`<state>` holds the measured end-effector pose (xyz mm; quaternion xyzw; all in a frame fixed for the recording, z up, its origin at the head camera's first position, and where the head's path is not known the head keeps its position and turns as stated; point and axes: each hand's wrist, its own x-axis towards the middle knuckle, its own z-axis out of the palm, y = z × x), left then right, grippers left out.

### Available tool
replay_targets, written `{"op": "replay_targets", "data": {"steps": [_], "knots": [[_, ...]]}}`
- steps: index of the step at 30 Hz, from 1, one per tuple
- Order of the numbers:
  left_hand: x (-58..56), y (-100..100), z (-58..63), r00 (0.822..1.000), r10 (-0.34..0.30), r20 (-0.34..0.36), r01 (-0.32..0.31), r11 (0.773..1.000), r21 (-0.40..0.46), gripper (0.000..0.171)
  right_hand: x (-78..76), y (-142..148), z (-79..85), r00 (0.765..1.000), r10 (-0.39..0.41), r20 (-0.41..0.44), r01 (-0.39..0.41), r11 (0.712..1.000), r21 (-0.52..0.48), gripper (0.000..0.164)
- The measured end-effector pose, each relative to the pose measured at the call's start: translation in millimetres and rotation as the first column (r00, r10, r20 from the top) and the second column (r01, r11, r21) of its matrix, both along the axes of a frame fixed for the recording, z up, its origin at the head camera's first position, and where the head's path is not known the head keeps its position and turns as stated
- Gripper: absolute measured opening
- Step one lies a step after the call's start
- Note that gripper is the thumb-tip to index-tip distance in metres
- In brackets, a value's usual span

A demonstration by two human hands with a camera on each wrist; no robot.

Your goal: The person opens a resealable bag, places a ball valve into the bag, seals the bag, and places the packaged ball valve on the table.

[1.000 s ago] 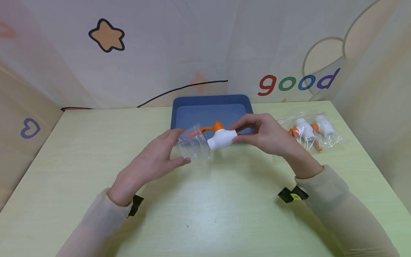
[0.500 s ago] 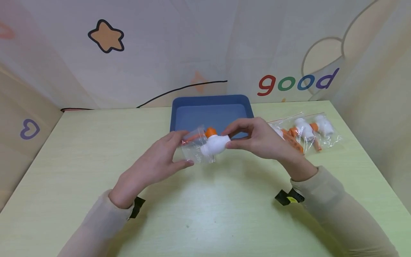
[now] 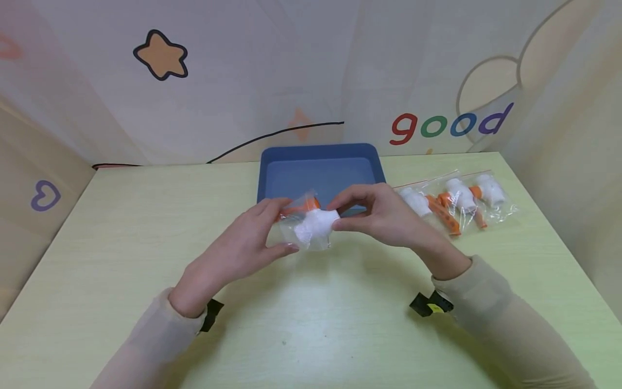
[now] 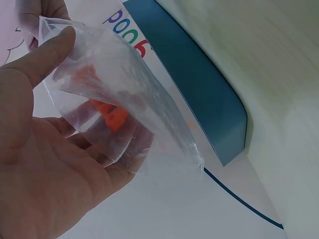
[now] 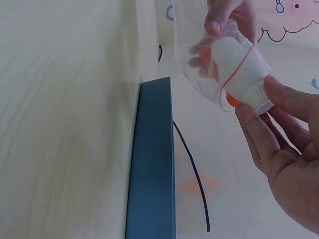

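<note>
A white plastic ball valve (image 3: 318, 222) with an orange lever handle (image 4: 114, 118) is mostly inside a clear zip bag (image 4: 162, 117). My left hand (image 3: 233, 243) grips the bag, thumb on one side and fingers on the other. At its bare end, the valve is pinched between thumb and fingers of my right hand (image 3: 381, 216). The red seal line of the bag crosses the white valve body (image 5: 238, 64) in the right wrist view. Both hands are raised above the table, just in front of the blue tray.
The blue tray (image 3: 267, 173) stands at the table's back edge, behind the hands. To the right lie several bagged valves, among them a left one (image 3: 415, 201) and a right one (image 3: 492, 190). A printed curtain (image 3: 233, 81) hangs behind the table (image 3: 146, 216).
The right hand has moved left and slightly down, sliding the ball valve and its handle into the bag. The left hand has shifted slightly right and keeps its hold on the bag.
</note>
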<state>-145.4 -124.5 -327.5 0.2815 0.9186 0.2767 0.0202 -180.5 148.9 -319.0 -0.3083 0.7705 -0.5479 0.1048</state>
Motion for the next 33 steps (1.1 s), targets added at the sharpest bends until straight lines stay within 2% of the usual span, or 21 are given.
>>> {"op": "replay_targets", "data": {"steps": [14,33], "knots": [[1.2,8,3.1,1.0,-0.016,-0.017,0.016,1.0,0.01,0.074,3.1,-8,-2.6,1.0,-0.007,0.01,0.007,1.0,-0.014,0.024],[0.3,13,6.2,0.997,0.0,-0.08,0.0,1.0,0.0,0.08,5.3,-18,-0.7,1.0,0.01,-0.024,-0.01,1.0,-0.015,0.022]]}}
